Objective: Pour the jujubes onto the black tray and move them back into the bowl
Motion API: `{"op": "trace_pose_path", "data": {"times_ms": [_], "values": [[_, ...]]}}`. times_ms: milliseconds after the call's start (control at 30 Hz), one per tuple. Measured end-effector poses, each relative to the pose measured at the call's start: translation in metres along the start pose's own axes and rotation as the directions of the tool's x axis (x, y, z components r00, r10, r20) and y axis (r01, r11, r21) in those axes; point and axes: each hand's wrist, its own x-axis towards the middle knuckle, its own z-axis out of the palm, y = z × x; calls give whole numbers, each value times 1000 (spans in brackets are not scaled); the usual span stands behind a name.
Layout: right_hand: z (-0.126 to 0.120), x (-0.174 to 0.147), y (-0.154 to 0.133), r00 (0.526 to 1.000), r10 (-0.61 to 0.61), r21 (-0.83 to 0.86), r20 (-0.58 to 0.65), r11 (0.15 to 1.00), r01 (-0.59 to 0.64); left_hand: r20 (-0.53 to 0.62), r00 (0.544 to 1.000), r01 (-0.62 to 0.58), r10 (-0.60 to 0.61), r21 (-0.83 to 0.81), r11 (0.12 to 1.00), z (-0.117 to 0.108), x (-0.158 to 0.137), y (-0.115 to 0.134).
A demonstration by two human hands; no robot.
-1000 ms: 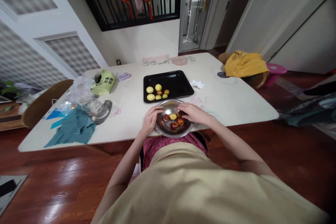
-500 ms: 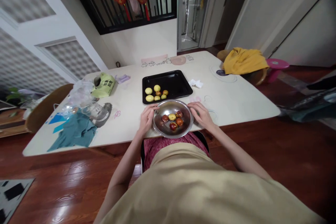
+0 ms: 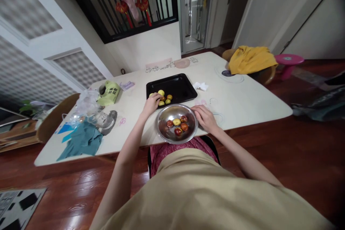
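Observation:
A steel bowl [image 3: 176,140] stands at the table's near edge, holding several red-brown jujubes [image 3: 178,131] and a yellow one [image 3: 176,122]. My right hand [image 3: 206,118] grips the right side of its rim, fingers bent. Behind the bowl lies a black baking tray [image 3: 183,86]. Yellow-green and brownish jujubes [image 3: 169,97] sit in its left front part. My left hand [image 3: 152,104] reaches over the tray's front left corner. Its fingers curl down together over a yellow jujube there, which the hand mostly hides.
A crumpled white tissue [image 3: 201,86] lies right of the tray. On the left of the table [image 3: 134,115] are a green bag [image 3: 110,92], clear plastic bags [image 3: 87,103] and a teal cloth [image 3: 84,140]. A yellow garment [image 3: 250,60] hangs over a chair at the right.
My left hand has let go of the bowl's left rim and moved forward and left onto the jujubes at the tray's corner. My right hand stays at the bowl.

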Motion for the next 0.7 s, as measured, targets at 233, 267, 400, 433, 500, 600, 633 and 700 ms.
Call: {"op": "trace_pose_path", "data": {"times_ms": [233, 267, 400, 433, 500, 600, 633, 700], "values": [[1, 0, -1, 1000, -5, -1, -3, 1000, 5, 322, 944, -133, 66, 189, 973, 6, 41, -26], [1, 0, -1, 1000, -3, -2, -1, 1000, 3, 342, 937, -148, 74, 196, 969, 6, 45, -27], [2, 0, 0, 1000, -5, 0, 8, 1000, 5, 389, 915, -188, 102, 188, 964, 5, 52, -30], [2, 0, 0, 1000, -6, 3, 6, 1000, 6, 395, 912, -194, 109, 182, 964, 5, 53, -30], [2, 0, 0, 1000, -3, 6, -3, 1000, 3, 407, 904, -216, 128, 178, 960, 4, 54, -30], [2, 0, -1, 1000, 0, 3, -12, 1000, 0, 427, 890, -259, 158, 191, 947, 1, 57, -28], [1, 0, -1, 1000, -2, 2, -13, 1000, 2, 429, 888, -272, 166, 199, 942, -1, 57, -26], [1, 0, -2, 1000, -5, 1, -13, 1000, 5, 414, 894, -283, 173, 219, 934, -6, 58, -22]]}}
